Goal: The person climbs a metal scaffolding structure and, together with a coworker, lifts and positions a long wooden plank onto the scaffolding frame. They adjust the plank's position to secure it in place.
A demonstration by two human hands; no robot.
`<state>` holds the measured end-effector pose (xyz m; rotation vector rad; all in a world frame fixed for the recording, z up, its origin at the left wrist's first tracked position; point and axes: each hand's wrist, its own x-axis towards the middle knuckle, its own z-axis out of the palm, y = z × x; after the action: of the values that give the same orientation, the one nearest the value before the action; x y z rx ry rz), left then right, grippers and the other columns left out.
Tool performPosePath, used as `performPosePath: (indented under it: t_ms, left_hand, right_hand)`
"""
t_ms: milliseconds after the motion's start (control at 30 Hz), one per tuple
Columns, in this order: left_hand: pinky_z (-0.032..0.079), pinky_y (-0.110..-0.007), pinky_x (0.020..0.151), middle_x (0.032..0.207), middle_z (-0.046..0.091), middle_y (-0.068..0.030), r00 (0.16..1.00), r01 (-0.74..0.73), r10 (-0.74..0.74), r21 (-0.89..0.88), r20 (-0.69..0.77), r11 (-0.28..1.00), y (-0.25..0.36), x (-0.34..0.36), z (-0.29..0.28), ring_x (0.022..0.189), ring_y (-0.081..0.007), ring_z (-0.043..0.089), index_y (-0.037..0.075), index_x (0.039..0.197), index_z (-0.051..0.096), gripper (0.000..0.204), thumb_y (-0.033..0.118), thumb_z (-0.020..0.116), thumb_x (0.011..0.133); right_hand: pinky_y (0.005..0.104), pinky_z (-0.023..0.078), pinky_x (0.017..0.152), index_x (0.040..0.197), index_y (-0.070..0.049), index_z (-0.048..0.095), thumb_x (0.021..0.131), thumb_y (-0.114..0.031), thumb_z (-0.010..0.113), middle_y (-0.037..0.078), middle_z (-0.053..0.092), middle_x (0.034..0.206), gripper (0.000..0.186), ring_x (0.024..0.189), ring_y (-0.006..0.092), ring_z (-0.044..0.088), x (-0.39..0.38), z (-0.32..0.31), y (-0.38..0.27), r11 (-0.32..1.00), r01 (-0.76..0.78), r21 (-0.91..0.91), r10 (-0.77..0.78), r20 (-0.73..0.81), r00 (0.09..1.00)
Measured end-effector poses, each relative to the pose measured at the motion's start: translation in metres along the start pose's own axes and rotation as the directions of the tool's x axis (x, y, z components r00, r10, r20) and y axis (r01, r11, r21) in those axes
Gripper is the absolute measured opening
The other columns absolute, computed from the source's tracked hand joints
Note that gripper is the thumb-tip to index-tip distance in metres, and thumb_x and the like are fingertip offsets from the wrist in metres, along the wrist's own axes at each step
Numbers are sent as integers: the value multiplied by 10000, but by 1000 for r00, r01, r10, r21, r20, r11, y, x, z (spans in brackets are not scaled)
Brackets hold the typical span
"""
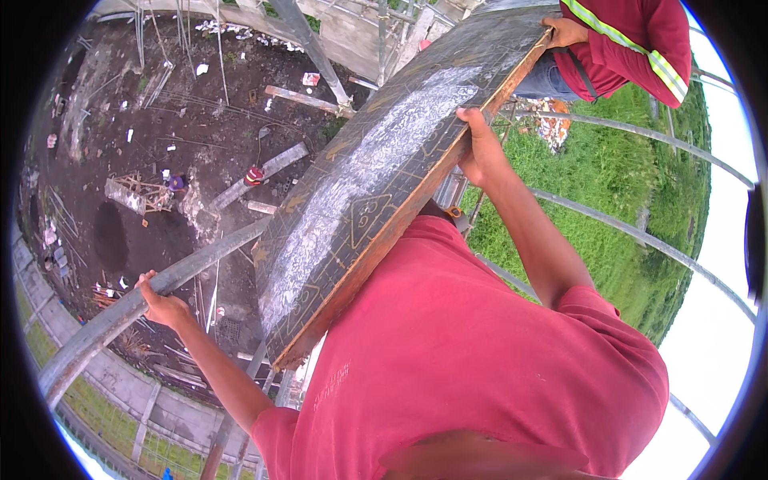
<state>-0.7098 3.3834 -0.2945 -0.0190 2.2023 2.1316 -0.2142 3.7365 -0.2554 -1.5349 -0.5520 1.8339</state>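
Note:
A long dark-faced plywood panel (332, 180), with a whitish smear along its face and a raw brown edge, slants across in front of my chest. My right hand (484, 154) is closed on its near edge, thumb over the top face; the fingers beneath are partly hidden. Off to the left, my left hand (166, 309) wraps round a grey steel scaffold pipe (200, 254), which passes behind the panel. At the far end, a co-worker's hand (565, 33) also grips the panel's edge.
The co-worker (632, 48) wears a dark red top with reflective stripes. Far below lies a dirt site (192, 104) with scattered debris and a person in a red top (254, 174). More scaffold rails (632, 232) run along the right, above green grass (576, 176).

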Motion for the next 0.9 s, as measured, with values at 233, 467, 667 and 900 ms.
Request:
performPosePath:
  t_ms: [233,467,667,900]
  left_hand:
    - [522,-376,771,870,683,-139,977,-209,210,30,-42,977,77,-6,22,815,-229,645,-47,938,651,197,122,702,849]
    - [546,-396,714,835,678,-156,956,-142,176,156,-235,978,47,-37,49,777,-246,652,-80,842,683,251,170,691,836]
    - [527,-352,631,720,653,-143,917,-333,360,168,-174,928,25,-31,52,675,-234,634,-57,767,614,274,175,727,858]
    - [519,-367,609,700,642,-147,903,-346,378,178,-202,921,4,-12,45,657,-249,630,-39,714,605,308,202,722,865]
  right_hand:
    - [402,448,965,1139,-2,552,831,-232,708,110,598,1121,415,1040,221,573,13,-2,8,993,-118,-2,118,6,993]
    - [506,450,860,1234,11,535,752,-229,758,140,603,1156,583,1028,291,596,103,-2,101,980,-187,-69,183,-59,981]
    - [445,509,632,1149,-6,526,725,-210,778,106,645,937,534,783,251,647,161,22,148,970,-156,-186,122,-183,976]
    - [427,515,605,981,48,604,680,-197,814,113,623,863,441,732,219,630,214,29,206,976,-138,-166,105,-197,975]
